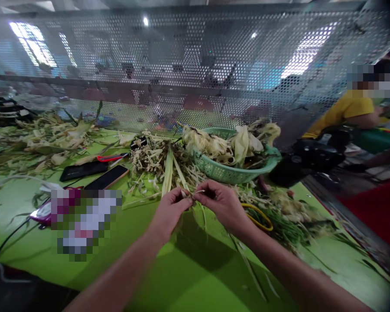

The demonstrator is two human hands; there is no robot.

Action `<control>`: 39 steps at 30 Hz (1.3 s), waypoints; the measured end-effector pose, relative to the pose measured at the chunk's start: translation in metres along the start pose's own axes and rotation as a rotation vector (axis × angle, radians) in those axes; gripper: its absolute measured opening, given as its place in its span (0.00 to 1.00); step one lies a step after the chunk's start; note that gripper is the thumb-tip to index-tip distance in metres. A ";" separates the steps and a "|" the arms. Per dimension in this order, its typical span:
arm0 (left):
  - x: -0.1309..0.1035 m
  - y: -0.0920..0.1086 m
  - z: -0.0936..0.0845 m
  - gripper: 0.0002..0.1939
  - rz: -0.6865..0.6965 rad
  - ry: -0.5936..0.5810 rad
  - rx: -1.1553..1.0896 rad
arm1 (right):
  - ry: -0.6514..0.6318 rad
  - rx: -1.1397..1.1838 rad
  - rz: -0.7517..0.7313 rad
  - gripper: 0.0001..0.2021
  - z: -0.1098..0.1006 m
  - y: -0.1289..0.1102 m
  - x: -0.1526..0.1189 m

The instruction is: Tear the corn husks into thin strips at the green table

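Observation:
Above the green tabletop (126, 268), my left hand (167, 212) and my right hand (226, 207) meet with their fingertips almost touching. Both are closed in a pinch on a thin pale strip of what looks like corn husk (199, 191), and a little of it shows between the fingers. The strip's full shape is hidden by my fingers. Just beyond my left hand lies a long pale-green husk leaf (167, 171). Loose husk shreds (146, 162) are piled behind it.
A green plastic basket (237, 174) heaped with husks stands behind my right hand. A yellow ring (263, 221) and green strands (286, 229) lie right. Phones (107, 177) and red-handled scissors (108, 157) lie left. A perforated metal screen (169, 104) rises behind; a person in yellow (344, 110) sits right.

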State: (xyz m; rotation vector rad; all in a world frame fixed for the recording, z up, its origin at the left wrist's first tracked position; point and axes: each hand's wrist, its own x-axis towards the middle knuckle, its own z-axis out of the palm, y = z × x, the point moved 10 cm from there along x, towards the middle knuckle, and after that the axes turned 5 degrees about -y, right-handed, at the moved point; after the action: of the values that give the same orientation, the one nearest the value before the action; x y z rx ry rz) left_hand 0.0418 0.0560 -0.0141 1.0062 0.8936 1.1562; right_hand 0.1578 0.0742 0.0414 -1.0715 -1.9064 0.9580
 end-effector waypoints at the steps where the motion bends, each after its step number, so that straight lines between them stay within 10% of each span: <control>1: 0.000 0.000 0.001 0.05 -0.007 -0.019 0.046 | 0.002 -0.028 0.004 0.08 0.000 0.001 -0.001; 25: -0.001 -0.007 -0.032 0.09 0.001 0.288 -0.305 | -0.214 -0.285 -0.017 0.03 0.035 -0.011 -0.012; 32: -0.004 0.003 -0.044 0.09 0.025 0.330 -0.333 | -0.073 -0.399 0.000 0.05 -0.045 -0.034 -0.020; 39: -0.003 0.009 -0.052 0.05 0.046 0.356 -0.381 | 0.083 -0.602 0.167 0.07 -0.134 0.003 -0.076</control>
State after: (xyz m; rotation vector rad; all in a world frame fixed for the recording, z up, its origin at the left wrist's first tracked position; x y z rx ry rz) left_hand -0.0102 0.0622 -0.0213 0.5209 0.8835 1.5065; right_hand 0.3029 0.0403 0.0811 -1.6036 -2.1148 0.4086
